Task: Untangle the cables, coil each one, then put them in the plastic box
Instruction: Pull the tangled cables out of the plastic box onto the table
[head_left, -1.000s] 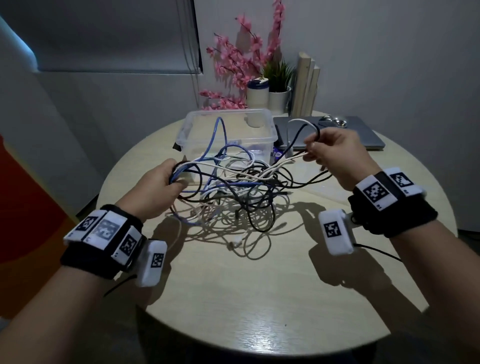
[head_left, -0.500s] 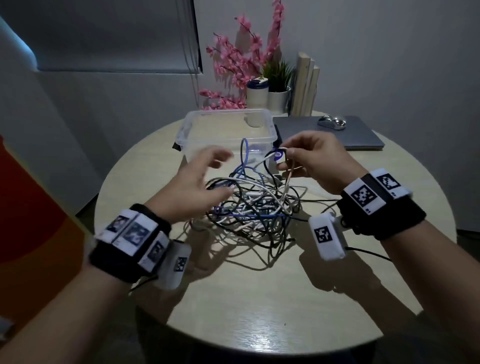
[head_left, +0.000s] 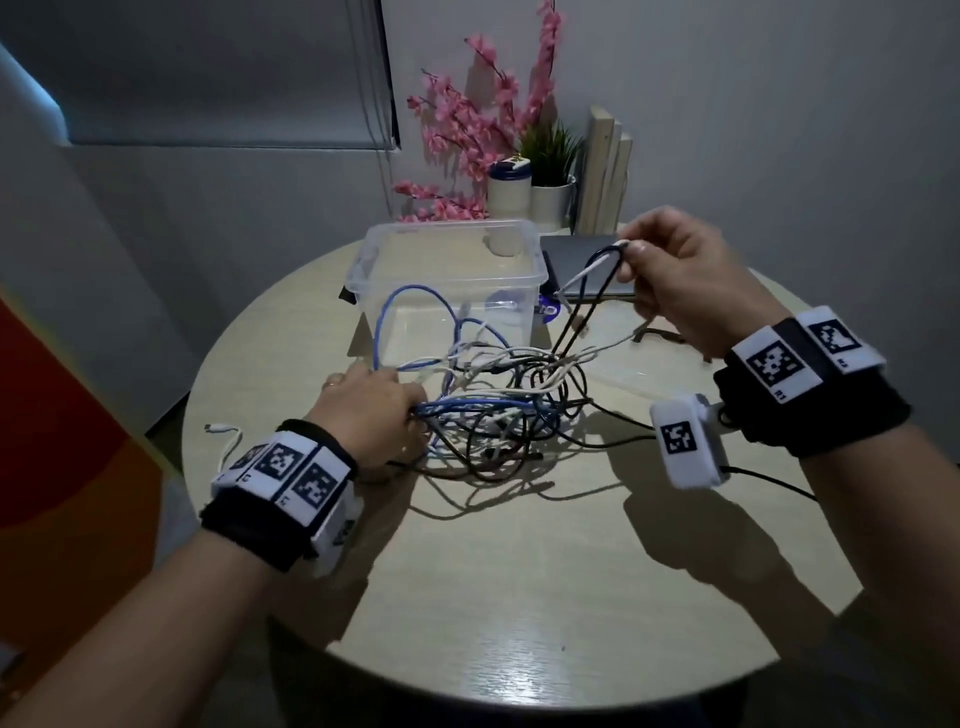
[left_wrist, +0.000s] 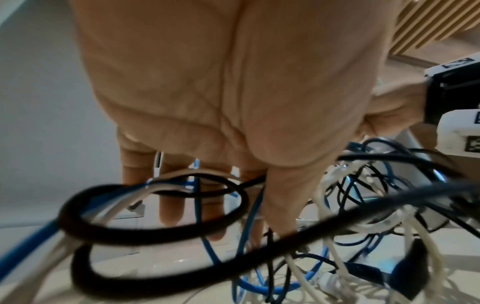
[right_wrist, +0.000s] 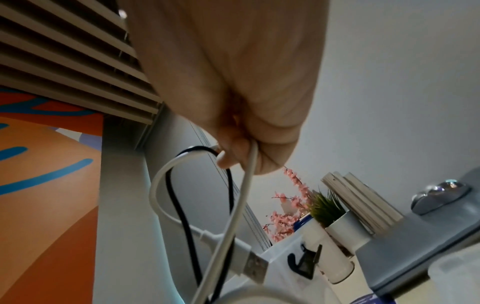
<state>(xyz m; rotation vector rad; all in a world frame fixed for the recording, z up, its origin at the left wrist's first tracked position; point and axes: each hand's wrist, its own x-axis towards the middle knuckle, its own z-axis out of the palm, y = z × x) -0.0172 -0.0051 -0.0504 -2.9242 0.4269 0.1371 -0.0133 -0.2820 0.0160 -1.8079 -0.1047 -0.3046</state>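
Slanting up-right from cable tangle (head_left: 498, 405): white cable (head_left: 587, 273), R-hand (head_left: 691, 280) fingers pinching it; L-hand (head_left: 371, 410) fingers spread, pressing tangle.

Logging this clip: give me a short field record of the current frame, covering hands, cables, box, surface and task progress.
left hand: presses down on the cable tangle, fingers spread among the strands
right hand: raised, pinches a white cable with a black loop hanging from it
plastic box: open, no cables inside
table: round, light wood
progress: cables still tangled, none coiled
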